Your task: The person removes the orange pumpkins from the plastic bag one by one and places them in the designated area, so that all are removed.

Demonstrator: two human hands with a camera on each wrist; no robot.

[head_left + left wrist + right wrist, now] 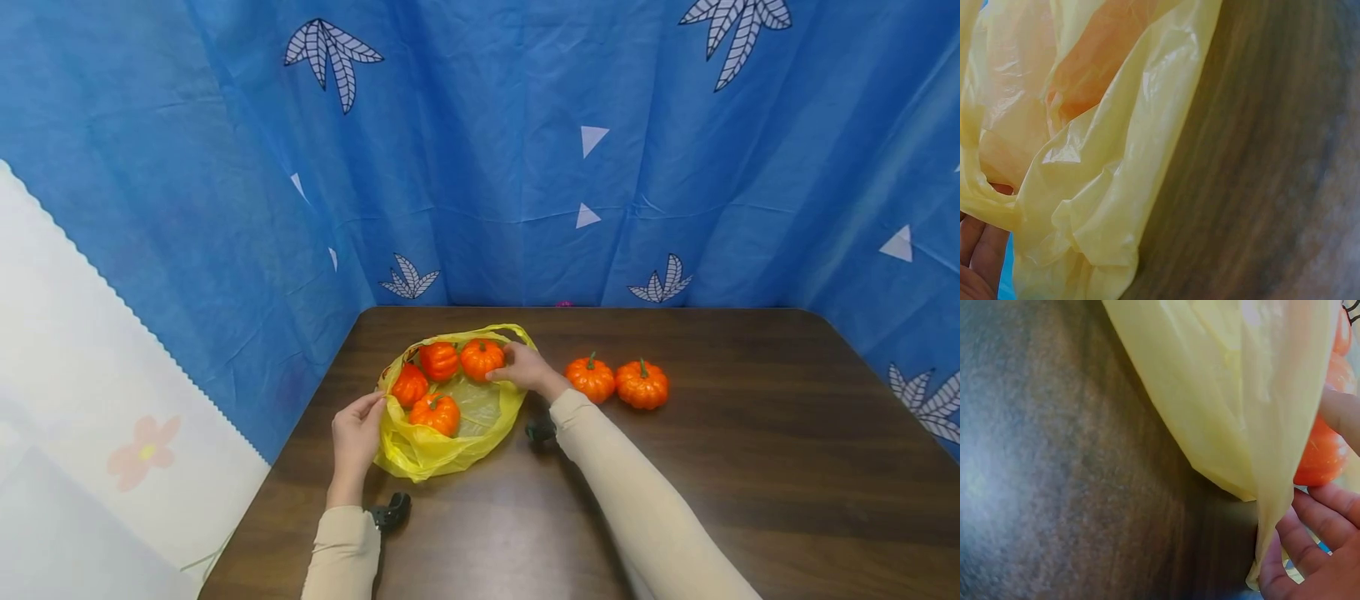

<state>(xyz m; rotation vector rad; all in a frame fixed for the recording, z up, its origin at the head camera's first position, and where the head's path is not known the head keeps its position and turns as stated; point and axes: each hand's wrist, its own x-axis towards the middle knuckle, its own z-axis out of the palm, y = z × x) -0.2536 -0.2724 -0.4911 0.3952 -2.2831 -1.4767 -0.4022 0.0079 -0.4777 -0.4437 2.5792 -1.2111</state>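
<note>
A yellow plastic bag [423, 458] lies on the table with its mouth spread wide. At its left rim, my left hand [356, 433] pinches the plastic between thumb and fingertips. My right hand [527, 369] reaches over the right rim and grips a small orange pumpkin [480, 359] inside the bag. The right wrist view shows fingers [1316, 519] at that pumpkin [1322, 453], with the bag's edge also against them. Three other pumpkins sit in the bag: one at the back [439, 361], one at the left [409, 386] and one in front [437, 414].
Two more pumpkins, one nearer [589, 380] and one farther right [642, 384], stand side by side on the dark wooden table [750, 467], just right of the bag. A blue patterned curtain [480, 150] hangs behind the table's back edge.
</note>
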